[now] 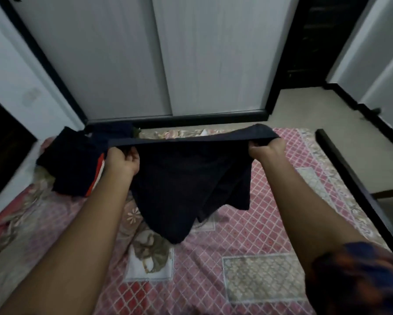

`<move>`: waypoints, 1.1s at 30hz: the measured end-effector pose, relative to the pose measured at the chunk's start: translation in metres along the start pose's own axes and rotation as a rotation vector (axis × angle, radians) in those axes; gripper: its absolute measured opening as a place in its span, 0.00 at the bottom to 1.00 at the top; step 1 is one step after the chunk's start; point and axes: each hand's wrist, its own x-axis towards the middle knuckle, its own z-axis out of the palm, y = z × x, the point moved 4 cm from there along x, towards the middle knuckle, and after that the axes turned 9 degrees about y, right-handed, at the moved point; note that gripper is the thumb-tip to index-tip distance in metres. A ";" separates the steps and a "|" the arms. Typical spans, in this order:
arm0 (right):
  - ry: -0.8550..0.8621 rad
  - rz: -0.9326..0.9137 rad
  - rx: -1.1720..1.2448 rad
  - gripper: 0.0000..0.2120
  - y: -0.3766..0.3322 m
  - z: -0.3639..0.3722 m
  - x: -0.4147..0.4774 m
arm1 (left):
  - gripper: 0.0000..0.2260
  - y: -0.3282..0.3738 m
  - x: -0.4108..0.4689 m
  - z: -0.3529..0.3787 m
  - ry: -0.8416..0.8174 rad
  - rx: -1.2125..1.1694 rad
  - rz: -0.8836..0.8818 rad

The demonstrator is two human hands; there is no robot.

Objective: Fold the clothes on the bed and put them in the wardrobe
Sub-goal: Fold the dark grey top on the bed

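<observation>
Cloth of the dark garment [186,178] looks light, soft and limp, sagging in folds below its waistband [186,139]. It hangs stretched over the bed [259,223] between left hand [122,160] and right hand [267,147], each with fingers [134,156] curled tight round one end of the band. That firmer band seems the best hold. More dark clothes [72,164] lie to the left, near the closed wardrobe [163,53].

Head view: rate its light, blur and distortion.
Head view: dim, flat light with no glare; the dark garment gripped by the left hand and right hand shows almost no fold detail. Head view: soft all over, smeared most at the left edge beside the clothes pile. Head view: wide-angle bend splays the wardrobe doors and the bed outward.
</observation>
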 end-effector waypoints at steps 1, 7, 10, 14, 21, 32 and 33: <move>-0.023 -0.039 0.030 0.12 -0.013 0.012 0.000 | 0.09 -0.001 -0.001 0.021 -0.015 0.004 -0.010; -0.178 -0.094 0.196 0.14 -0.059 0.020 -0.023 | 0.07 -0.010 -0.016 0.076 -0.113 0.068 0.088; -0.159 -0.095 0.216 0.12 -0.065 -0.021 -0.021 | 0.08 -0.042 -0.011 0.059 -0.118 0.042 0.029; 0.073 -0.022 0.203 0.11 -0.045 -0.123 0.027 | 0.08 -0.107 0.019 -0.013 -0.015 0.172 -0.140; 0.511 0.207 -0.005 0.16 0.017 -0.324 0.076 | 0.09 -0.191 0.042 -0.181 0.240 0.387 -0.387; 0.300 -0.217 -0.605 0.09 0.034 -0.300 0.074 | 0.05 -0.203 0.034 -0.192 -0.050 0.849 -0.047; 0.238 -0.277 -0.748 0.09 0.036 -0.281 0.072 | 0.07 -0.199 0.035 -0.183 -0.099 0.937 0.069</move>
